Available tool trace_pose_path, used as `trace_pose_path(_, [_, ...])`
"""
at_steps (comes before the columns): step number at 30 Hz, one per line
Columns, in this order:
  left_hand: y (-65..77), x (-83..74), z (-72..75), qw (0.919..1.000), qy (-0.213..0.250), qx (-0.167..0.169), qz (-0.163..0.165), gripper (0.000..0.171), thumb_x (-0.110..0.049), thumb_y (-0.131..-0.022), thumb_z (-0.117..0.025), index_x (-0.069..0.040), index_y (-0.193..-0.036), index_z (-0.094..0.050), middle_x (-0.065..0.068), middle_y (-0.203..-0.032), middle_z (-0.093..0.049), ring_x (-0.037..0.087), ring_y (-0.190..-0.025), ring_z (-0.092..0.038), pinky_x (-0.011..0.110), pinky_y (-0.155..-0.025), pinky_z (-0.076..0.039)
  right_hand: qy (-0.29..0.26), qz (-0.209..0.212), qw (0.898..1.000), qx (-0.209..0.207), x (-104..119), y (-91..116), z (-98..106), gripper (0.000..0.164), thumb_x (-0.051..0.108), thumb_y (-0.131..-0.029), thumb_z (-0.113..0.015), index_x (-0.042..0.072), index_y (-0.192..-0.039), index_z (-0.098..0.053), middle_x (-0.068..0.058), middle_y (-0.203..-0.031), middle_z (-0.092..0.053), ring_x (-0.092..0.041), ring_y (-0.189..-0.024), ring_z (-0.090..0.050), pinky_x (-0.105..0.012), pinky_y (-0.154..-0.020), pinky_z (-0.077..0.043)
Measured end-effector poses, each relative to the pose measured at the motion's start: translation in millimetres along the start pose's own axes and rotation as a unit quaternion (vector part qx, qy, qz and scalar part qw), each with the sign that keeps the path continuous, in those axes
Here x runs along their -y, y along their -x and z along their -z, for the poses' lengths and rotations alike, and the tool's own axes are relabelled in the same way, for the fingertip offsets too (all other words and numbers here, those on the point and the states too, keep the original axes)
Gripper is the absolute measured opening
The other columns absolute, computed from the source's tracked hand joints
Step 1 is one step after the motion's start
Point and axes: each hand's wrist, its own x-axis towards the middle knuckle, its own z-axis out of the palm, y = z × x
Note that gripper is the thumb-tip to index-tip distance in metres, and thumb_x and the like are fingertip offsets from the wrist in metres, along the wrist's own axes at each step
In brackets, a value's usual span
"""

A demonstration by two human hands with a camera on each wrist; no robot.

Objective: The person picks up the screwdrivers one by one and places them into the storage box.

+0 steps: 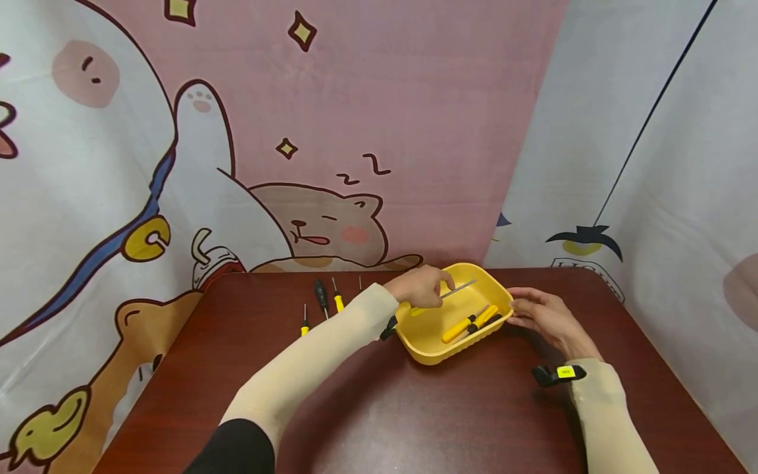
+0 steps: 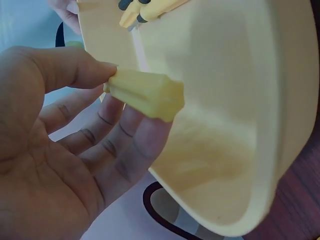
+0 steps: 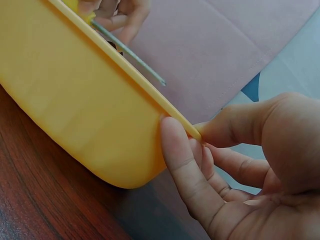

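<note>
My left hand point(image 1: 417, 288) pinches a screwdriver point(image 2: 145, 95) by its yellow handle, above the yellow plastic bin point(image 1: 428, 336). Its metal shaft point(image 3: 137, 59) points toward the bin's right end. At that end my right hand point(image 1: 547, 320) grips the rim between thumb and fingers, as the right wrist view shows up close. Inside the bin lie a screwdriver with a yellow handle point(image 1: 458, 329), another yellow-and-black one point(image 1: 482, 318) beside it, and a dark handle point(image 1: 495, 318) against the wall.
Left of the bin, a black-handled screwdriver point(image 1: 321, 293) and yellow-handled ones point(image 1: 338, 301) lie on the brown table point(image 1: 414, 421). A thin shaft point(image 1: 360, 283) shows behind my left sleeve, which hides the rest of it. A printed cloth point(image 1: 450, 131) hangs behind the table.
</note>
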Motion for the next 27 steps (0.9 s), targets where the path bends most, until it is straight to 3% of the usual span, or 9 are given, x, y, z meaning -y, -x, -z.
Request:
trace_pose_path(8, [-15.3,-3.5,-7.8,0.9984,0.017,0.044,0.030,0.044,-0.014,-0.096,-0.067,-0.020,-0.139,-0.060,0.003,-0.097,-0.062,0.012,-0.057,-0.055,0.023,-0.050,-0.050,0.001,-0.001,1.000,0.000,1,0,0,0.055,0.018,-0.104,-0.060,0.000,-0.153,-0.041,-0.028,-0.147,-0.045,-0.011,-0.093,-0.071,-0.030,-0.088,-0.061])
trace_pose_path(15, [-25.2,-10.4,-17.1,0.9955,0.010,0.071,0.062,0.043,-0.016,-0.096,-0.069,-0.024,-0.137,-0.062,-0.001,-0.111,-0.061,0.015,-0.078,-0.061,0.029,-0.056,-0.059,-0.003,-0.001,1.000,0.004,0,0,0,0.055,0.018,-0.104,-0.060,0.000,-0.153,-0.041,-0.027,-0.146,-0.045,-0.011,-0.094,-0.071,-0.031,-0.089,-0.061])
trace_pose_path(20, [-31.7,-14.6,-23.2,0.9939,-0.015,0.094,0.057,0.041,-0.016,-0.098,-0.066,-0.024,-0.137,-0.062,-0.001,-0.121,-0.059,0.016,-0.067,-0.061,0.028,-0.055,-0.057,-0.005,0.004,1.000,0.004,0,0,0,0.055,0.018,-0.104,-0.060,0.000,-0.152,-0.042,-0.028,-0.145,-0.046,-0.011,-0.094,-0.071,-0.032,-0.089,-0.061])
trace_pose_path(27, [-39.7,-19.7,-27.5,0.9918,-0.027,0.110,0.059,0.037,-0.020,-0.099,-0.065,-0.025,-0.136,-0.061,0.001,-0.120,-0.059,0.015,-0.063,-0.061,0.029,-0.057,-0.059,-0.005,0.007,1.000,0.002,0,0,1,0.054,0.016,-0.104,-0.060,-0.001,-0.152,-0.042,-0.027,-0.141,-0.049,-0.011,-0.093,-0.072,-0.031,-0.088,-0.061])
